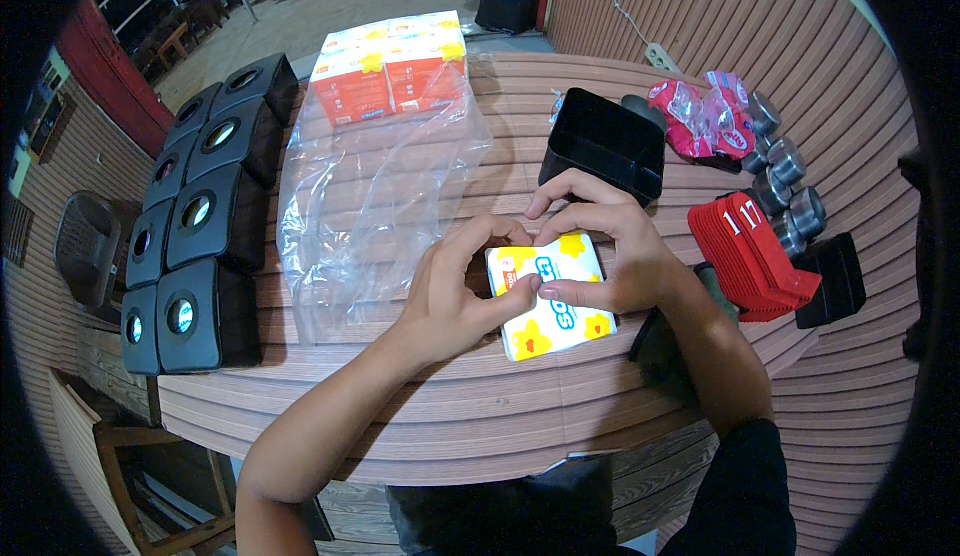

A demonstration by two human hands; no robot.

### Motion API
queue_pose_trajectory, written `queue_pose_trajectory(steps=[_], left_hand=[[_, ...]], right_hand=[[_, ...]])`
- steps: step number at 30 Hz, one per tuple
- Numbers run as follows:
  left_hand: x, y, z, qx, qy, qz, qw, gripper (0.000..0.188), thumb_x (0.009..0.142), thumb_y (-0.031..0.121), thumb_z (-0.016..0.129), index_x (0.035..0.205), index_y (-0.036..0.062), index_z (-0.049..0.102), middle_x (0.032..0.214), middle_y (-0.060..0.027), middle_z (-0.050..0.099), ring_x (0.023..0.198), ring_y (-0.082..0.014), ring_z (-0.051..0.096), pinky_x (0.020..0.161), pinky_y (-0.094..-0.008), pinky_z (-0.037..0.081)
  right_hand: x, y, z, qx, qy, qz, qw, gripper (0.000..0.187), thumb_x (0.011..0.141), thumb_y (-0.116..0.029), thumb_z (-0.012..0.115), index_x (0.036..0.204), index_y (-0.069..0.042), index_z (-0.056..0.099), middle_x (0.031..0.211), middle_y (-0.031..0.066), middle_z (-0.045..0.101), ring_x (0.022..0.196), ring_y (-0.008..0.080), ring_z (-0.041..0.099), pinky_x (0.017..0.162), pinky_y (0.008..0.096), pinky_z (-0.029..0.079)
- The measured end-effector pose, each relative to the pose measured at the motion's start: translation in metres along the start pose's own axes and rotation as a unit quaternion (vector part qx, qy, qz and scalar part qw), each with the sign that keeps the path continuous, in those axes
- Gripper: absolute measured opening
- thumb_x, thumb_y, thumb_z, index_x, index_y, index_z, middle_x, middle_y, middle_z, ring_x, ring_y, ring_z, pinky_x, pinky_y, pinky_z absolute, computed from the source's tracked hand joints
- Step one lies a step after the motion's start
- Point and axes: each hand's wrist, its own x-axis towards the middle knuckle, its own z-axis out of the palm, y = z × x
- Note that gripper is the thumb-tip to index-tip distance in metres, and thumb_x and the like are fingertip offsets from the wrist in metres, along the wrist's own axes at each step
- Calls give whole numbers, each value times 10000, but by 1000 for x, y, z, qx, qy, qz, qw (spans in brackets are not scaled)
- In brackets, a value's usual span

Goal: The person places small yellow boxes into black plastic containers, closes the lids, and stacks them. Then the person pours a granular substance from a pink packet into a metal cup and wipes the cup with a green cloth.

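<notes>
A white tissue pack (560,334) with yellow flowers and blue lettering lies in front of me on the table, slightly turned. My left hand (462,281) grips its left side, thumb on top and fingers curled toward the far edge. From the right, my right hand (622,256) holds it in the same way, with the two thumb tips almost meeting over the middle. The fingertips at the far edge are partly hidden. Just beyond my right hand stands an open black box (600,161), its hollow facing up.
Black tissue dispensers (215,266) with round openings line the table's left. Clear plastic wrap (350,226) spreads beside orange-white tissue packs (390,71) at the back. On the right are a pink bag (690,121), metal containers (805,211), red number stands (740,266) and a dark cloth (665,346).
</notes>
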Motion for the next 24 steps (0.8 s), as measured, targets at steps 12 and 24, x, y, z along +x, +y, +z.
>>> queue_pose_trajectory(steps=[12,24], left_hand=[[1,-6,1,0,4,12,1000,386,950,164,830,1279,34,676,1196,-171,715,1070,-285,742,895,-396,588],[-4,19,5,165,-18,200,966,611,718,367,968,1198,87,712,1251,-166,647,1208,-406,609,1012,-496,484]], right_hand=[[-1,-2,0,45,0,50,998,428,789,-138,966,1095,-35,686,1286,147,655,1197,252,682,1045,374,550],[-2,2,3,126,-53,123,983,367,869,-94,844,1147,-23,616,1103,109,676,1057,222,666,964,374,526]])
